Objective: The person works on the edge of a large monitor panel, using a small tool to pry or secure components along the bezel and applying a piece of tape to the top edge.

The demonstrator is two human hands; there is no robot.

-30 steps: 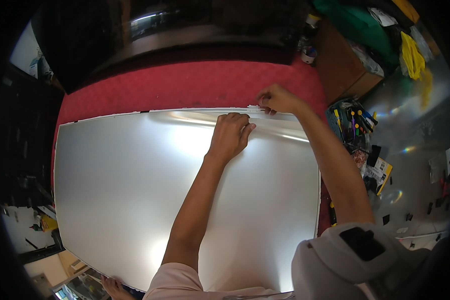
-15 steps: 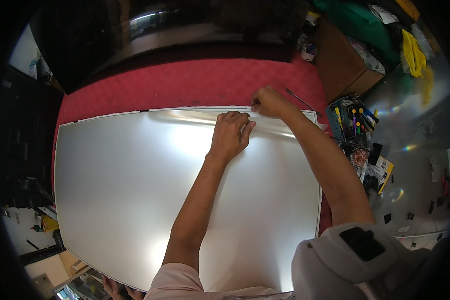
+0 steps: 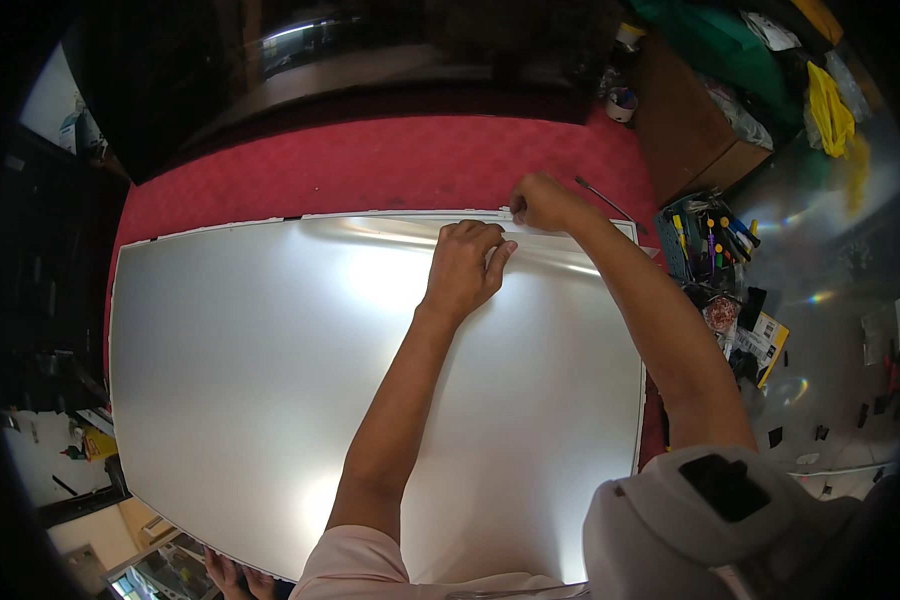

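A large silvery-white panel [image 3: 270,350] with a thin white frame lies flat before me. Along its far edge a glossy translucent sheet [image 3: 390,232] bulges up in a long fold. My left hand [image 3: 462,268] has its fingers bent over this raised sheet near the far edge, thumb against fingers, pinching it. Just beyond and to the right, my right hand [image 3: 552,203] is closed at the panel's far rim; its fingertips are pressed together, and whatever they hold is too small to make out. Both forearms reach over the panel.
Red cloth [image 3: 390,160] covers the table. A big dark screen [image 3: 370,60] stands at the back. To the right are a thin screwdriver-like tool [image 3: 602,196], a basket of tools [image 3: 680,240] and a cardboard box [image 3: 695,115]. Another person's hands [image 3: 235,575] touch the panel's near left edge.
My right hand has shifted slightly right along the far rim. My left hand has slid a little to the right too, still on the sheet.
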